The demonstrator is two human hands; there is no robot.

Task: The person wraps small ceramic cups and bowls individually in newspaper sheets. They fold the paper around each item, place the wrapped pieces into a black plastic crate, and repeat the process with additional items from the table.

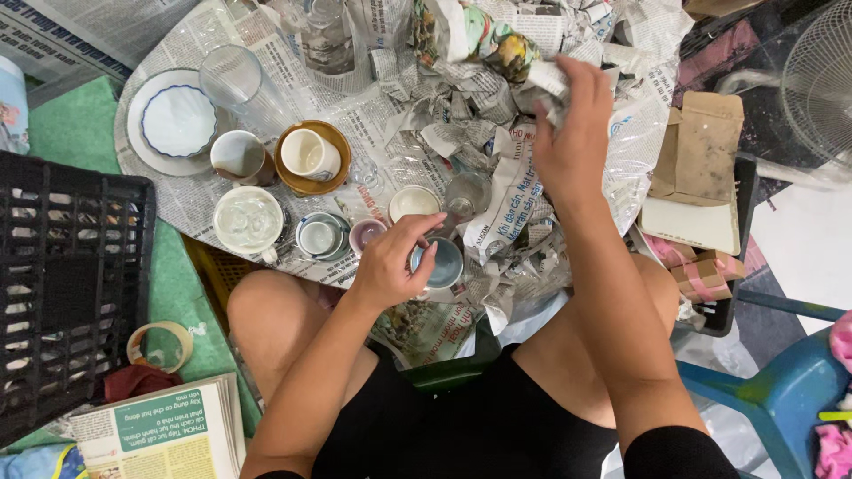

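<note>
My left hand [395,262] grips the rim of a small blue-grey cup [444,263] at the near edge of a newspaper-covered round table [191,200]. My right hand [568,133] is farther back, closed on a crumpled wad of newspaper [546,84] amid a heap of torn sheets. Beside the cup stand a cream bowl [414,202], a small pink cup [364,233] and a clear glass [466,193].
Left on the table: a white plate with a blue-rimmed bowl [177,120], a tumbler [232,78], a white cup on a brown saucer [311,155], a glass lid [248,220]. A black crate [71,284], tape roll [160,346] and magazine [164,435] lie left; cardboard [701,168] right.
</note>
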